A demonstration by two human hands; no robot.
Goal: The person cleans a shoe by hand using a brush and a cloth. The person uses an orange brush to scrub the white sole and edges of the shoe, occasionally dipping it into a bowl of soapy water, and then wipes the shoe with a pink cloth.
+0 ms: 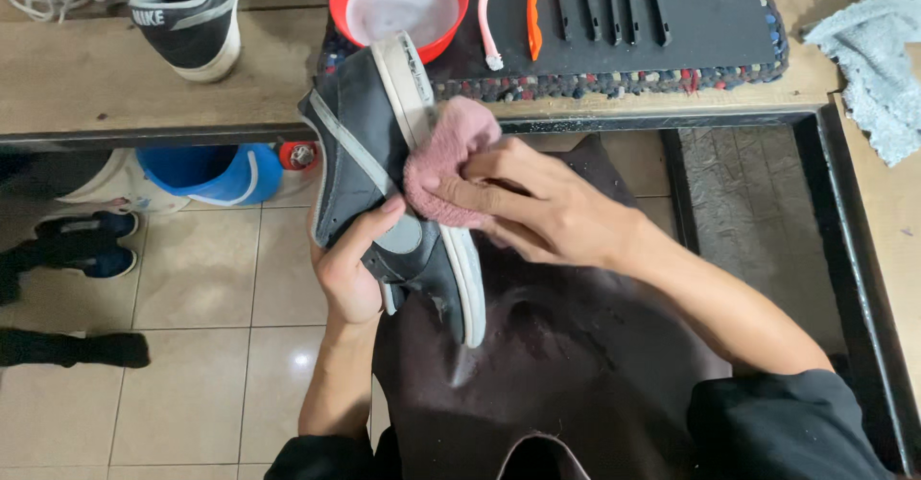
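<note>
While a dark sneaker (384, 183) is gripped from below by the left hand (347, 267) above the lap, a pink cloth (443, 159) is pinched by the right hand's (537, 210) curled fingers against its white sole, just before the bench (115, 87).

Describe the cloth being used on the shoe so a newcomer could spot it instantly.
Start at the wooden bench along the top, then drop to the dark sneaker held just below its edge. The pink cloth is bunched under the right hand against the sole; unlike the pale blue towel, it is dusty pink.
</note>
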